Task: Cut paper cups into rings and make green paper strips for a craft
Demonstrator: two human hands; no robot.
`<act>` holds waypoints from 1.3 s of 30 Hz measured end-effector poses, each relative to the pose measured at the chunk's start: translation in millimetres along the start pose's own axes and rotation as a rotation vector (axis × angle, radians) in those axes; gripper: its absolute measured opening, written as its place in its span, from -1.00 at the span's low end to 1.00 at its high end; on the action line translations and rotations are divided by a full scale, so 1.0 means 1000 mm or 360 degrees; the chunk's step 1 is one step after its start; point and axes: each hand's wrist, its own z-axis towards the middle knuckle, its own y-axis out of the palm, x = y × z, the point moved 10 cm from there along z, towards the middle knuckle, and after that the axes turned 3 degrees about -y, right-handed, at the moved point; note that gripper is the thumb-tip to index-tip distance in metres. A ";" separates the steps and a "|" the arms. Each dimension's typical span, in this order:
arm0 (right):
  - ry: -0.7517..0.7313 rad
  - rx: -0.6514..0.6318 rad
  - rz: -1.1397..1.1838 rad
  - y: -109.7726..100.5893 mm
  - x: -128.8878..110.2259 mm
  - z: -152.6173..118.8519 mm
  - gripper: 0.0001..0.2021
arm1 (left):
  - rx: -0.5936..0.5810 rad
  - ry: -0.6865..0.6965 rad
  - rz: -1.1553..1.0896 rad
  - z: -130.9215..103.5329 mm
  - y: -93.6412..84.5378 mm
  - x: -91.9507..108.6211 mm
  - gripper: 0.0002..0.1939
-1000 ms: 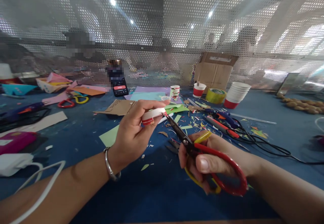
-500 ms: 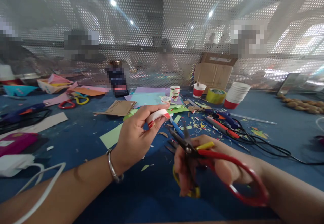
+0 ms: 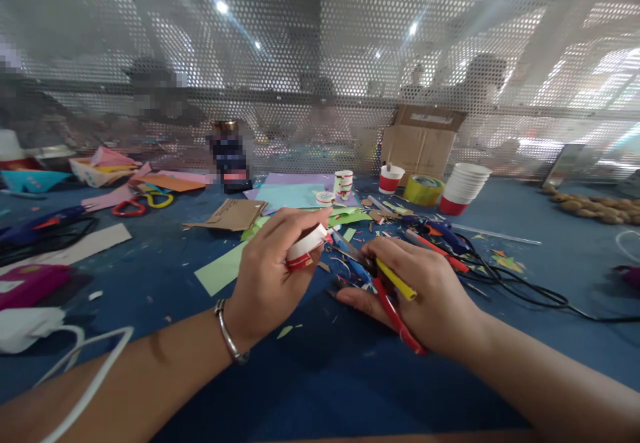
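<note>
My left hand [image 3: 273, 279] is closed around a small white and red paper cup piece [image 3: 305, 248], at the centre of the head view. Just to its right, my right hand [image 3: 425, 289] grips scissors with a red handle [image 3: 396, 319]; their blades [image 3: 350, 251] point left towards the cup piece. A yellow handle part [image 3: 397, 280] shows across the fingers. Some blue thing lies beside the blades, partly hidden by my right hand. Paper scraps lie beyond both hands.
Behind stand a red and white cup [image 3: 391, 179], yellow tape [image 3: 423, 190], stacked cups [image 3: 465, 188] and a cardboard box [image 3: 417, 149]. A glue gun [image 3: 445, 233] with black cable lies right. Other scissors [image 3: 130, 207], cardboard [image 3: 233, 214] and a white charger [image 3: 31, 329] are left.
The scissors have turned in my right hand, which now shows its back, and the red handle has swung inward. The cup piece has tilted in my left hand, showing more of its side.
</note>
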 end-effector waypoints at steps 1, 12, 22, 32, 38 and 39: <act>-0.0025 0.0017 -0.0072 0.000 -0.002 0.000 -0.57 | -0.0053 -0.0017 0.0000 -0.001 0.004 0.000 -0.57; -0.0079 0.0074 -0.0525 -0.005 -0.006 -0.003 -0.64 | -0.0289 0.0059 -0.0138 -0.008 0.022 0.015 -0.34; -0.0072 0.0045 -0.0647 -0.005 -0.006 -0.005 -0.72 | -0.0266 0.0018 -0.0192 -0.010 0.023 0.013 -0.22; -0.0101 0.0028 -0.0742 -0.005 -0.007 -0.007 -0.69 | -0.0341 -0.0063 -0.0179 -0.012 0.030 0.003 -0.18; -0.0059 -0.0029 -0.0770 0.001 -0.001 -0.009 -0.77 | -0.0399 -0.0104 -0.0181 -0.014 0.032 -0.001 -0.18; -0.0056 -0.0034 -0.0780 0.002 0.000 -0.009 -0.78 | -0.0404 -0.0131 -0.0204 -0.014 0.032 -0.002 -0.18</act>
